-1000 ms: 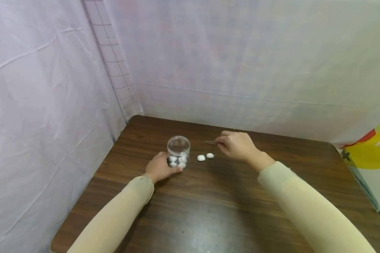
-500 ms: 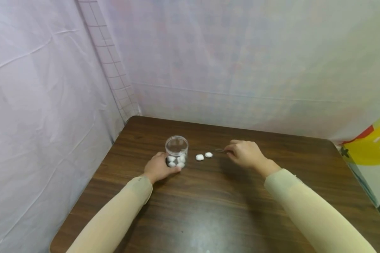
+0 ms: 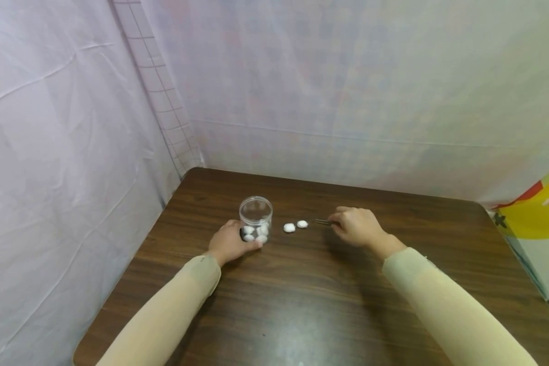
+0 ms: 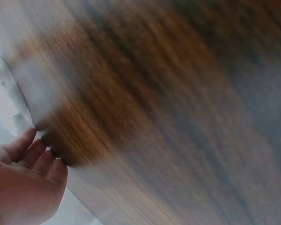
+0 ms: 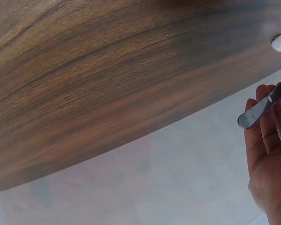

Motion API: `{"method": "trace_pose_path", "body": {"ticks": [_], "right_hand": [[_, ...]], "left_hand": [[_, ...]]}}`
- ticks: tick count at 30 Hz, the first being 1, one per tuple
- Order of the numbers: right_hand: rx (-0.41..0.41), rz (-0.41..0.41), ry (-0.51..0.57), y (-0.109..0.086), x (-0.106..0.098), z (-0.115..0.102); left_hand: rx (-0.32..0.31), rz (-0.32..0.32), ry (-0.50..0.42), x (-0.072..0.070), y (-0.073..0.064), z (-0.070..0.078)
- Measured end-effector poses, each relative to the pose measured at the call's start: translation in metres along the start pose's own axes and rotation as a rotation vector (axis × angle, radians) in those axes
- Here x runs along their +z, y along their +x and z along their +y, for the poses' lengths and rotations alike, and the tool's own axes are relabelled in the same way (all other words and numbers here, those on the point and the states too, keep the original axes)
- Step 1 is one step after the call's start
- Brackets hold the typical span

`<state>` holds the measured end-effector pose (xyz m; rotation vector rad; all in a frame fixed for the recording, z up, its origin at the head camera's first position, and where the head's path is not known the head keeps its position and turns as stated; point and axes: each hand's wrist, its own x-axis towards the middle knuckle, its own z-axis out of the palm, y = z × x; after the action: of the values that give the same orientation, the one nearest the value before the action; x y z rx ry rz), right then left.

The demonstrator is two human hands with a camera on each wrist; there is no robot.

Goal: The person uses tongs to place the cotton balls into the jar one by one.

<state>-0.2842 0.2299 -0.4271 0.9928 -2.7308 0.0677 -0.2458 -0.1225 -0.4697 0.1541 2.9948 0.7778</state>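
A clear, open-topped plastic jar (image 3: 256, 216) stands upright on the brown table, several white cotton balls (image 3: 262, 231) lying at its bottom. My left hand (image 3: 231, 243) grips the jar's lower left side, thumb across the front. To the right of the jar, two more cotton balls, a left one (image 3: 289, 227) and a right one (image 3: 302, 224), rest on the wood. Metal tweezers (image 3: 322, 222) are pinched in my right hand (image 3: 357, 226), their tips pointing left, close to the right cotton ball. The right wrist view shows the tweezers' rounded end (image 5: 253, 115) lying across the fingers.
The wood-grain table (image 3: 274, 295) has rounded corners. White cloth hangs (image 3: 347, 91) behind its far edge and also along the left side. A yellow and red printed patch (image 3: 535, 213) shows past the right edge.
My right hand has moved right and slightly nearer with the tweezers, whose tips now lie lower, beside the right cotton ball. The left hand keeps its grip on the jar.
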Motion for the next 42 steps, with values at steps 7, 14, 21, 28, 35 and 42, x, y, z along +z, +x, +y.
{"method": "trace_pose_path", "body": {"ticks": [7,14,21,28,35,42], "right_hand": [[-0.004,0.0,-0.004,0.003,0.003,-0.001],[-0.006,-0.006,-0.008,0.007,0.004,-0.004],[-0.02,-0.007,-0.015,0.011,0.008,-0.005],[-0.027,-0.024,-0.041,0.014,0.01,-0.009],[-0.023,-0.04,-0.045,0.019,0.013,-0.011],[-0.023,-0.057,-0.066,0.02,0.015,-0.012]], "left_hand": [[-0.005,-0.007,-0.008,-0.002,-0.001,0.002],[0.003,0.003,-0.009,-0.001,-0.001,0.001],[0.006,0.008,0.002,0.0,-0.001,0.0],[0.011,0.017,0.01,0.001,0.0,0.0],[0.013,0.012,0.017,0.0,-0.001,0.0],[0.013,0.014,0.012,0.001,-0.001,-0.001]]}}
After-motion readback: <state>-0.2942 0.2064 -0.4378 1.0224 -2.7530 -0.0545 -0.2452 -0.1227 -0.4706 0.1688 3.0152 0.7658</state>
